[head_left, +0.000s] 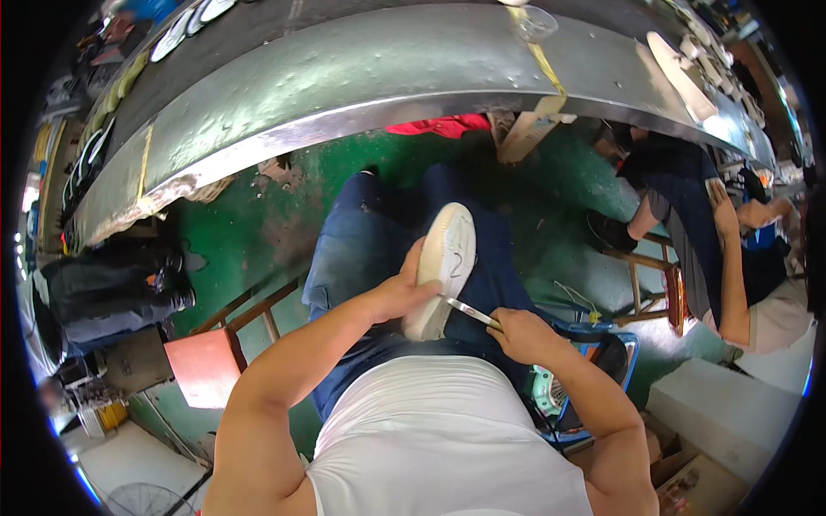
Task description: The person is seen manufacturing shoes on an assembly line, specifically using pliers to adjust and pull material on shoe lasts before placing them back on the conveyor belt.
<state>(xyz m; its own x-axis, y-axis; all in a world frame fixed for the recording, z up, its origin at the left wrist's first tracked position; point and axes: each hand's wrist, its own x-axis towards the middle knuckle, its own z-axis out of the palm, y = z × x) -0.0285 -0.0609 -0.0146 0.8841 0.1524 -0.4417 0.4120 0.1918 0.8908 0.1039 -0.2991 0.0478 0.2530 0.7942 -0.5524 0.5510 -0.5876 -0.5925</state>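
Note:
A white shoe [453, 249] with a dark scribbled mark stands tilted over my lap, one end pointing away from me. My left hand [408, 288] is closed round its left side, with the thumb lying across it. In my right hand [522, 334] is a slim, shiny metal tool [469, 311], knife-like in shape, gripped at its near end. The tool's far tip meets the shoe beside my left thumb. Whether that tip has a blade or jaws is too small to tell.
A long metal-topped bench [344, 69] runs across the front, with pale shoes [680, 77] at its right. A red stool [205, 365] stands at my left. At the right another person's arm [731, 267] shows near a wooden stool [674, 297]. A green fan-like thing [544, 389] lies by my right arm.

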